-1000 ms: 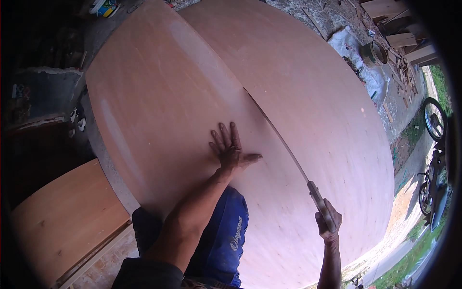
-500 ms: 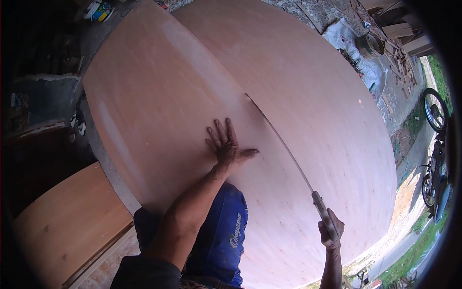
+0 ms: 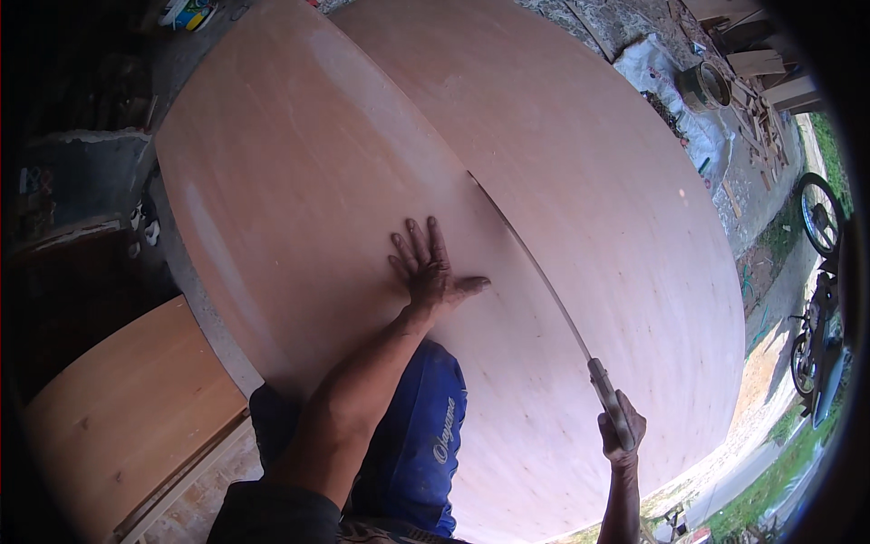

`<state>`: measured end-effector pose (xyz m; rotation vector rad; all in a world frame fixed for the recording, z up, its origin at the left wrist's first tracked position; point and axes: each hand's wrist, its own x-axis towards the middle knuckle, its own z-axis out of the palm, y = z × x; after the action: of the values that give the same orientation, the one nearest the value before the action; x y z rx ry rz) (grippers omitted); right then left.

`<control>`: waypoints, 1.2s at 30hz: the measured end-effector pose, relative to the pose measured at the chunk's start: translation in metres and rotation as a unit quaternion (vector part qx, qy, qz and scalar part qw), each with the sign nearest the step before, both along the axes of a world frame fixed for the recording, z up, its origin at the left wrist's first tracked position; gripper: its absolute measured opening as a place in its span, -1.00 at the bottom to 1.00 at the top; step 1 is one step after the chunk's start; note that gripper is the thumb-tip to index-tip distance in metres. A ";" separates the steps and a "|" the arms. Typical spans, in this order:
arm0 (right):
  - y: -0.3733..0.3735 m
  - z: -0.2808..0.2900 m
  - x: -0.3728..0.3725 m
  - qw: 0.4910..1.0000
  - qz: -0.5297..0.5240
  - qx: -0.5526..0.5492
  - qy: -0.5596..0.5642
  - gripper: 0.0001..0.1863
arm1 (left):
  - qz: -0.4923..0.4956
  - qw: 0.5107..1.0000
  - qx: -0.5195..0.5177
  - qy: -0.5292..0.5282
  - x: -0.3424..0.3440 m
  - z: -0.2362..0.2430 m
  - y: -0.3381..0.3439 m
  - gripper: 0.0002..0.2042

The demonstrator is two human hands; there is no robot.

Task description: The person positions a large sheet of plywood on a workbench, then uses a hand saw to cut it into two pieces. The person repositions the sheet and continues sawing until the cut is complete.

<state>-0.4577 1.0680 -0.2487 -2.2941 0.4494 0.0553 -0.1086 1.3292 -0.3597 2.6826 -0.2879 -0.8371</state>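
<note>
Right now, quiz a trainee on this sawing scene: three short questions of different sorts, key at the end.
1. True or false: the left hand lies flat with fingers spread on the plywood sheet.
2. Multiple choice: what does the right hand grip? A) a hammer B) the handle of a hand saw C) a paint brush
3. Fill in: near the top right corner, a round ______ stands on the ground beside wood offcuts.

Key: 1 true; 2 B; 3 bucket
</note>
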 end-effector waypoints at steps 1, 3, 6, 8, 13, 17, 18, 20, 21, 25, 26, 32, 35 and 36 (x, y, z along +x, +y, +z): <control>0.001 0.022 -0.004 0.999 0.032 -0.042 0.009 -0.45 | -0.003 1.000 0.000 -0.003 0.002 0.001 -0.001 0.48; 0.013 0.000 0.023 0.999 0.009 -0.038 -0.036 -0.45 | -0.007 1.000 0.000 -0.001 0.000 0.000 -0.002 0.50; 0.039 -0.039 0.146 0.994 -0.039 0.028 -0.100 -0.45 | -0.013 1.000 -0.004 0.004 0.007 0.004 -0.009 0.50; 0.045 -0.046 0.197 0.991 -0.082 0.093 -0.049 -0.44 | -0.017 1.000 -0.003 0.026 0.008 0.007 -0.012 0.49; 0.013 -0.032 0.081 0.998 -0.006 -0.019 -0.062 -0.44 | -0.002 1.000 -0.009 0.008 0.006 0.002 0.000 0.48; 0.003 -0.001 -0.003 0.997 0.018 -0.059 -0.049 -0.42 | -0.001 1.000 -0.014 0.011 0.004 0.002 -0.002 0.48; 0.008 -0.008 0.017 0.995 0.008 -0.068 -0.068 -0.43 | -0.006 1.000 -0.011 0.015 0.003 0.001 -0.004 0.48; 0.021 -0.041 0.083 0.989 0.009 -0.074 -0.128 -0.44 | -0.019 1.000 -0.007 0.011 0.003 0.005 -0.008 0.48; 0.025 -0.053 0.117 0.992 -0.034 -0.022 -0.120 -0.43 | -0.020 1.000 -0.013 0.006 0.007 0.006 -0.011 0.48; 0.051 -0.034 0.172 0.979 -0.113 0.095 -0.139 -0.43 | -0.018 0.999 -0.020 0.030 0.007 0.005 -0.012 0.49; 0.054 -0.020 0.170 0.977 -0.131 0.103 -0.134 -0.43 | -0.018 0.999 -0.019 0.043 0.009 0.006 -0.011 0.49; 0.088 0.104 0.072 0.985 -0.060 -0.090 -0.133 -0.55 | -0.133 0.990 -0.039 0.024 0.017 -0.007 0.051 0.10; 0.116 0.123 0.025 0.995 -0.023 -0.068 -0.064 -0.58 | -0.134 0.964 -0.185 -0.133 0.002 -0.061 0.178 -0.39; 0.119 0.104 0.004 0.997 -0.053 0.046 0.038 -0.61 | -0.105 0.960 -0.171 -0.195 -0.011 -0.074 0.228 -0.50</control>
<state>-0.4540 1.1865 -0.1443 -2.1808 0.5950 0.1074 -0.1194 1.5571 -0.4333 2.4895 -0.7479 -0.2641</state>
